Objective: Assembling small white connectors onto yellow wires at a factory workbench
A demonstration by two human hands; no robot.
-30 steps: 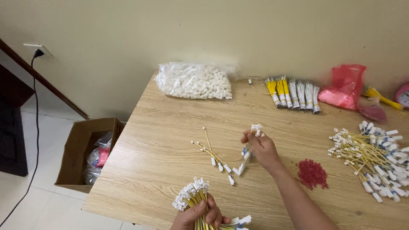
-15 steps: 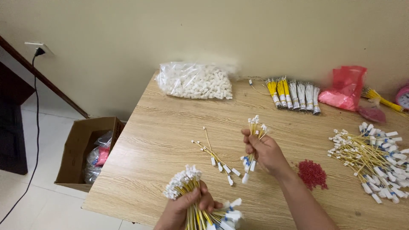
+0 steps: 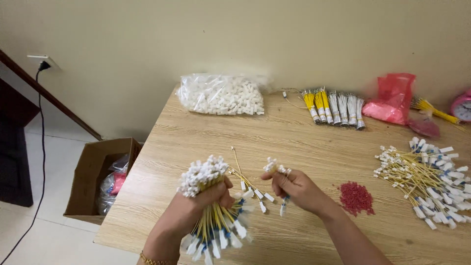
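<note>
The left hand (image 3: 203,201) is closed in a fist around a thick bundle of yellow cables (image 3: 213,216). The white connector caps of this bundle stand together above the fist, and the other ends, with white and blue plugs, spread out below the wrist, over the near edge of the wooden table (image 3: 304,142). The right hand (image 3: 299,190) is just beside it, with the fingers pressed together on a small bunch of cables (image 3: 275,168); its white tips stick up above the knuckles and one plug hangs down under the hand. Between the two hands a few loose cables (image 3: 248,182) lie on the table.

Near the right forearm there is a small heap of red pieces (image 3: 356,198). Further to the right a big pile of yellow cables (image 3: 427,176) lies spread out. At the far side of the table are a clear bag of white parts (image 3: 221,94), a row of tied cable bundles (image 3: 334,105) and a red plastic bag (image 3: 395,98). On the floor at the left stands an open cardboard box (image 3: 100,179)
</note>
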